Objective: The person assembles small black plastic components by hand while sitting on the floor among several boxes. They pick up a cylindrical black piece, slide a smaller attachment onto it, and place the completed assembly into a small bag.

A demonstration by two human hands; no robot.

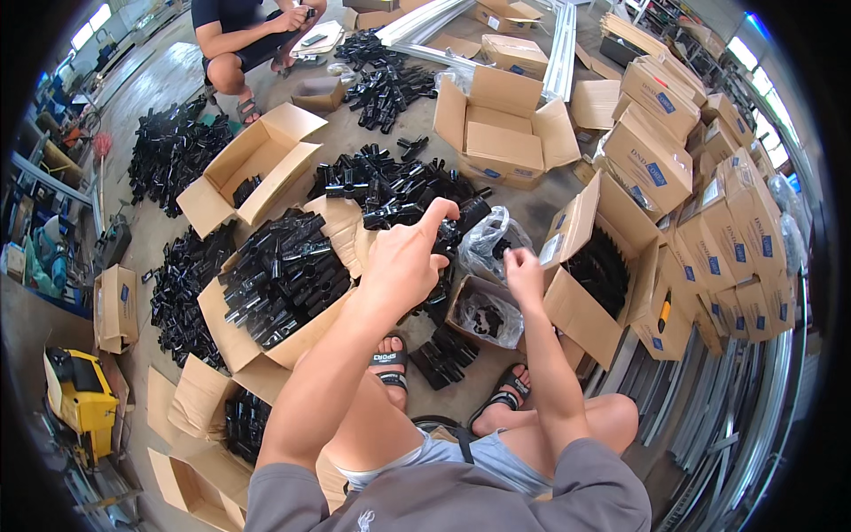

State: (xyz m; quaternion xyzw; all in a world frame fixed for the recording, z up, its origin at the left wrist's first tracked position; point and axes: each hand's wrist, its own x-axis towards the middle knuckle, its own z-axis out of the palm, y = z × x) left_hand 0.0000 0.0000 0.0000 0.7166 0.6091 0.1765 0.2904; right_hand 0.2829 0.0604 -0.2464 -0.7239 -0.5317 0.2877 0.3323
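Note:
My left hand (401, 259) is curled round a black tubular fitting (472, 215) whose round end points away to the right. More of the same black fittings (363, 173) lie in a heap behind it. To the right, my right hand (524, 273) is closed in a pinch; what its fingertips hold is too small to make out. It is over the edge of a clear plastic bag (486, 241) with small black pieces in it. Just below sits a small carton (458, 330) lined with plastic, holding more small black parts.
An open carton (589, 324) of black parts stands right of my right hand, near stacked cartons (727, 226). On the left, another carton (222, 324) brims with fittings. Ahead is an open carton (503, 146). A person (257, 35) squats at the far left.

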